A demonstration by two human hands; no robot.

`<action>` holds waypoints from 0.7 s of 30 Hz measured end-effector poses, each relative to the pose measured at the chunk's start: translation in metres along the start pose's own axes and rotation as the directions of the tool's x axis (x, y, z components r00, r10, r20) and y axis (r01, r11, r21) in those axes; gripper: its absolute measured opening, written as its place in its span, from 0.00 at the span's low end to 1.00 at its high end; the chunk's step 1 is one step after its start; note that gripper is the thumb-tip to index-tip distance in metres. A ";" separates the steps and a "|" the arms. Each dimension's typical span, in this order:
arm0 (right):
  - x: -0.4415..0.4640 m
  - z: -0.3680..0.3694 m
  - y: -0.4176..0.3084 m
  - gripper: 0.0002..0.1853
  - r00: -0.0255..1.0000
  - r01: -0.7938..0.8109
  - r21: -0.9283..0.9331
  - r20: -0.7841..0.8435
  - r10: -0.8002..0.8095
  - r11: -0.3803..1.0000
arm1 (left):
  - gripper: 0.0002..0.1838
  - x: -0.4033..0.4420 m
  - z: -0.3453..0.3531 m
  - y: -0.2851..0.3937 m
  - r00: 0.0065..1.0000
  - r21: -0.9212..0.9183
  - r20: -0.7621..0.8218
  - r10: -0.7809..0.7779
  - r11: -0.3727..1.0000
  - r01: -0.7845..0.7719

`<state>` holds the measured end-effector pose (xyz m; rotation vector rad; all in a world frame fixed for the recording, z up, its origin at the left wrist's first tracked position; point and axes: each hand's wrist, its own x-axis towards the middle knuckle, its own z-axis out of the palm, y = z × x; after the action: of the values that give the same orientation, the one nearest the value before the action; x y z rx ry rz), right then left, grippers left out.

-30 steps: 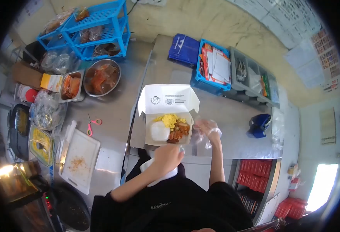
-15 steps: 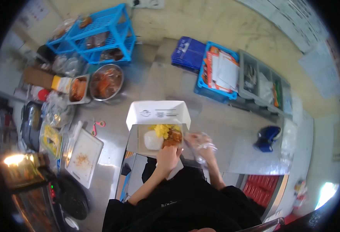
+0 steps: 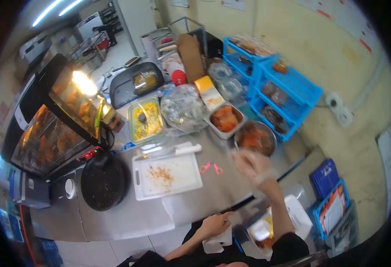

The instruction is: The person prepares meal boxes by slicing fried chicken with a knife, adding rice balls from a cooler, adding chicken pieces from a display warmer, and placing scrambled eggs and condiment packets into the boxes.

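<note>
right hand (image 3: 252,167): blurred | food box (image 3: 297,214): partly behind forearm (image 3: 281,213) | wall sheets (image 3: 346,18): illegible

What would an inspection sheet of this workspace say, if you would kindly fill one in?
Surface: steel counter, reflective.
Job's things: open-lidded takeaway box, partly behind the right forearm; steel bowl, reddish food inside.
Clutter: pink-handled scissors beside the crumb-strewn white cutting board.
Grips: right grip, plastic-gloved, near the steel bowl; left grip, bare, near the counter's edge; whether either holds anything is unclear.
Cables: dark cord at the wall socket.
Surroundings: lit food display cabinet, blue plastic rack.
</note>
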<state>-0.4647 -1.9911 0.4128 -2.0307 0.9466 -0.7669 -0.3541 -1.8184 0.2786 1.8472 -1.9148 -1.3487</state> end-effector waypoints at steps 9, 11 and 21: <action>0.370 0.241 0.183 0.13 0.955 0.237 -0.327 0.249 -0.159 0.915 | 0.21 -0.021 -0.200 -0.176 0.952 -0.712 -0.306 0.008 0.662 -0.234; 0.386 0.243 0.201 0.14 0.950 0.186 -0.685 0.308 0.050 0.704 | 0.19 -0.020 -0.226 -0.198 0.939 -0.765 -0.334 -0.080 0.604 -0.221; 0.337 0.196 0.188 0.14 0.936 0.317 -0.741 0.345 -0.069 0.592 | 0.14 0.124 -0.309 -0.242 0.808 -0.544 -0.556 -0.197 0.821 -0.174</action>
<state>-0.2007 -2.2745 0.2193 -2.9705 0.9936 -0.0972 -0.0048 -2.0329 0.2386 1.6724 -1.0229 -1.0067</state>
